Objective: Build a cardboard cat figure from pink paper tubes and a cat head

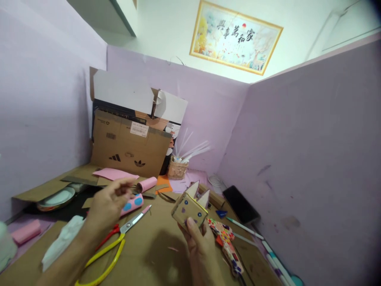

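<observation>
My right hand [199,243] holds up a small cardboard box [190,209] made like a cat's face, with two pointed ears and drawn eyes, thumb pressed on its front. My left hand [107,202] is raised to the left of it, fingers pinched together on something too small to make out. Below my left hand lie yellow-handled scissors [110,247] and a pink roll with blue dots [132,204] on the cardboard sheet [154,250] covering the table.
A big brown carton [128,143] stands at the back, a small basket of white sticks [177,167] beside it. A colourful glue gun [226,243], a black phone [240,204] and pens [244,227] lie right. A plate [56,198], white tissue [63,240] and pink paper [114,173] lie left. Purple walls enclose the desk.
</observation>
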### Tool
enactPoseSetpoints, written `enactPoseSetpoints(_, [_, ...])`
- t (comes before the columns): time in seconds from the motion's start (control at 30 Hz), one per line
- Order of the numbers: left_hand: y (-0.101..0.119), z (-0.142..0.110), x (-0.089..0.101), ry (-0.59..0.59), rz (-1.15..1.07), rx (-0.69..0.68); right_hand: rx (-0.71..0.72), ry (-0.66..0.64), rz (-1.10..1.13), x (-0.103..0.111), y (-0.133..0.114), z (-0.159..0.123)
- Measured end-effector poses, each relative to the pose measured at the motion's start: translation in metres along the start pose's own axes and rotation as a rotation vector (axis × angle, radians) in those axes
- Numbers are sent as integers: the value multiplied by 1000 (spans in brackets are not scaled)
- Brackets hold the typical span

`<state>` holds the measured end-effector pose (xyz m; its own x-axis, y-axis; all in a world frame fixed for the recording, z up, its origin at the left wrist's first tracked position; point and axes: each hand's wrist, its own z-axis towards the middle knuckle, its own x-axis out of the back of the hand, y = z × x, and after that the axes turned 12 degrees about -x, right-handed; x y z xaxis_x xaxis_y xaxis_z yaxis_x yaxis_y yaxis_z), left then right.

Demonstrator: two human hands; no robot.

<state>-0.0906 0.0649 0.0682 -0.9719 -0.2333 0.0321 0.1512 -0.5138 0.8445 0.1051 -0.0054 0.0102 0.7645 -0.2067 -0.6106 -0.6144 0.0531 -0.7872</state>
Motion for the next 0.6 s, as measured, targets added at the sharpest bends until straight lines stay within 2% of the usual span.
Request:
enactPoseSetpoints(0.07, [4, -13, -16, -169, -140, 84, -1, 11, -85, 0, -1, -2])
enactPoseSetpoints(0.1, [5, -20, -23, -244, -138, 116, 1, 31, -129, -1, -2, -3])
enactPoseSetpoints(0.17, [6, -34, -35, -283, -112, 98, 21, 84, -215, -1, -1, -4])
enactPoseSetpoints(0.27, [3, -52, -48, -332, 63, 35, 71, 137, -289, 0, 7, -2])
enactPoseSetpoints(0.37, [-5, -62, -52, -346, 179, -165, 89, 144, -272, 4, 20, 2])
enactPoseSetpoints(0.47, [-10, -64, -49, -319, 218, -328, 55, 128, -287, 3, 21, 3])
enactPoseSetpoints(0.53, [-9, -60, -44, -252, 263, -305, 62, 135, -321, 1, 12, 1])
enactPoseSetpoints(0.6, [-3, -51, -36, -153, 302, -217, 107, 160, -359, 1, 0, 0])
